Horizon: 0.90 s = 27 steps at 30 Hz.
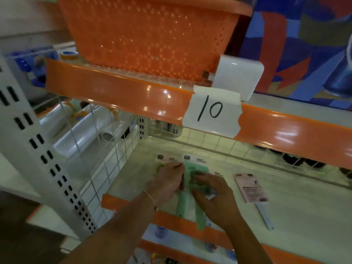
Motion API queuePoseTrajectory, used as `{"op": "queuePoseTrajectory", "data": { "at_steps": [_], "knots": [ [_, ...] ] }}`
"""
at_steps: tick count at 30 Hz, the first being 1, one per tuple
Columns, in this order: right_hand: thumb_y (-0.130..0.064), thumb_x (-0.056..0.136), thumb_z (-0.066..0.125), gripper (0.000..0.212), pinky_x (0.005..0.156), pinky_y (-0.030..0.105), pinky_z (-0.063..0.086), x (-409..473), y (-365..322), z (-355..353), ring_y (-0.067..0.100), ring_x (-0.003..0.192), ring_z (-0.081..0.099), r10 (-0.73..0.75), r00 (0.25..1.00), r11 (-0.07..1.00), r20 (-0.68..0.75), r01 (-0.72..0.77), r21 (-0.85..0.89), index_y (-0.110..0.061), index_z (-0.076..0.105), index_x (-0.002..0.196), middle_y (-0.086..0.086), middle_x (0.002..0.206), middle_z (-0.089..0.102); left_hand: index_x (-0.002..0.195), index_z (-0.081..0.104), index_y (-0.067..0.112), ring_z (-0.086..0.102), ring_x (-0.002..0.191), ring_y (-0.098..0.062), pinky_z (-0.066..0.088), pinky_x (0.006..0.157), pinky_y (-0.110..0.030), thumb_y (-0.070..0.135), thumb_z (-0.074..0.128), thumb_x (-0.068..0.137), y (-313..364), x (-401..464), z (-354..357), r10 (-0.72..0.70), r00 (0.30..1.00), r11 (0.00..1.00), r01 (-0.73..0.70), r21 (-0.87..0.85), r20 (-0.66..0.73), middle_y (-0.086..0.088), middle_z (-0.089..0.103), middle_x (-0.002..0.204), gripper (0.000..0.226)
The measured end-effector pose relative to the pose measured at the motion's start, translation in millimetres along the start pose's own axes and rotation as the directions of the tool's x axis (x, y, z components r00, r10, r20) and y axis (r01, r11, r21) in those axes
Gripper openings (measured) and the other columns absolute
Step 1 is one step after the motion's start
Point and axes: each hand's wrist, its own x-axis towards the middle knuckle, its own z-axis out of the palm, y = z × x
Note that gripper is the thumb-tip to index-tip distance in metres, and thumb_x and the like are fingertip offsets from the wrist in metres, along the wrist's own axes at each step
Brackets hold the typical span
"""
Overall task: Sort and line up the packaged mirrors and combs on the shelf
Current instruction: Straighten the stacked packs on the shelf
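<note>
The green packaged mirrors and combs [192, 180] are laid on the shelf [285, 199], to the left of and well apart from the pink package [251, 188], which is taken here as the landmark. They are bunched together, handles reaching over the orange front lip [167, 217], apparently so that their edges can be squared into a row. The left hand [167, 181] is rested on the packs farthest from the pink package, its grip loosely spread to steady them. The right hand [215, 195] is set on the pack nearer the pink package; whether its curled fingers pinch the wrapper cannot be told. White header cards [172, 159] are seen beyond the green packs.
</note>
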Motion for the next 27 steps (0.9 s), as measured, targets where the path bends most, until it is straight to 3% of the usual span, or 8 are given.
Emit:
{"op": "queuePoseTrajectory", "data": {
  "at_steps": [4,8,11,14,17,20,24,27],
  "knots": [
    [-0.026,0.076,0.080,0.043,0.092,0.034,0.053,11,1,4,0.014,0.104,0.061,0.303,0.953,0.944,0.009,-0.302,0.136,-0.039,0.059,0.111,-0.008,0.114,0.062,0.098,0.067,0.005,0.070,0.086,-0.035,0.057,0.078,-0.055,0.020,0.044,0.100,8,6,-15,0.006,0.999,1.000,-0.006,-0.008,0.044,-0.021,0.071,0.095,0.027],
    [-0.033,0.073,0.080,0.036,0.083,0.051,0.056,17,9,13,0.031,0.096,0.066,0.457,0.889,0.848,-0.014,-0.431,0.309,-0.040,0.069,0.106,0.014,0.101,0.069,0.096,0.066,0.002,0.072,0.080,-0.027,0.059,0.075,-0.047,0.019,0.044,0.100,14,11,-26,0.068,0.995,0.995,-0.073,0.063,0.076,-0.016,0.072,0.091,0.028],
    [-0.026,0.080,0.076,0.036,0.088,0.044,0.056,21,17,18,0.017,0.094,0.068,0.525,0.845,0.836,-0.104,-0.488,0.251,-0.030,0.067,0.115,0.000,0.104,0.071,0.091,0.065,0.012,0.070,0.073,-0.019,0.060,0.064,-0.031,0.023,0.047,0.098,12,9,-44,0.239,0.970,0.944,-0.222,0.245,-0.040,-0.006,0.070,0.086,0.022],
    [-0.028,0.083,0.072,0.042,0.091,0.042,0.055,21,19,26,0.013,0.094,0.067,0.557,0.819,0.830,-0.140,-0.540,0.142,-0.021,0.063,0.124,0.000,0.111,0.070,0.094,0.063,0.022,0.066,0.071,-0.010,0.055,0.058,-0.021,0.022,0.047,0.098,0,11,-72,0.412,0.903,0.838,-0.323,0.440,-0.123,0.000,0.068,0.086,0.016],
    [-0.028,0.086,0.068,0.043,0.095,0.039,0.052,19,16,38,0.017,0.101,0.065,0.567,0.808,0.822,-0.160,-0.567,0.051,-0.018,0.061,0.127,0.002,0.118,0.068,0.114,0.063,0.013,0.064,0.099,-0.018,0.053,0.081,-0.029,0.021,0.048,0.097,-18,19,-96,0.478,0.871,0.741,-0.330,0.585,-0.115,-0.007,0.067,0.108,0.024],
    [-0.027,0.088,0.065,0.042,0.097,0.032,0.048,19,12,49,0.020,0.105,0.063,0.546,0.816,0.824,-0.191,-0.564,-0.053,-0.012,0.060,0.128,0.006,0.121,0.066,0.112,0.062,0.002,0.060,0.102,-0.026,0.047,0.085,-0.035,0.017,0.049,0.097,-34,21,-106,0.492,0.869,0.653,-0.331,0.681,-0.049,-0.015,0.066,0.109,0.025],
    [-0.029,0.091,0.060,0.030,0.083,0.031,0.050,19,11,64,0.024,0.091,0.064,0.446,0.872,0.843,-0.203,-0.485,-0.231,-0.009,0.067,0.112,0.009,0.101,0.070,0.115,0.057,0.008,0.055,0.099,-0.019,0.047,0.088,-0.029,0.024,0.046,0.097,-53,25,-112,0.468,0.883,0.572,-0.341,0.746,0.045,-0.008,0.060,0.107,0.026],
    [-0.042,0.087,0.048,0.037,0.075,0.037,0.052,14,20,74,0.027,0.080,0.063,0.379,0.904,0.834,-0.197,-0.426,-0.351,-0.011,0.069,0.089,0.008,0.083,0.068,0.112,0.052,0.020,0.053,0.102,-0.018,0.049,0.090,-0.041,0.044,0.032,0.094,-67,34,-112,0.441,0.896,0.530,-0.313,0.788,0.059,-0.002,0.058,0.108,0.036]
  ]
}}
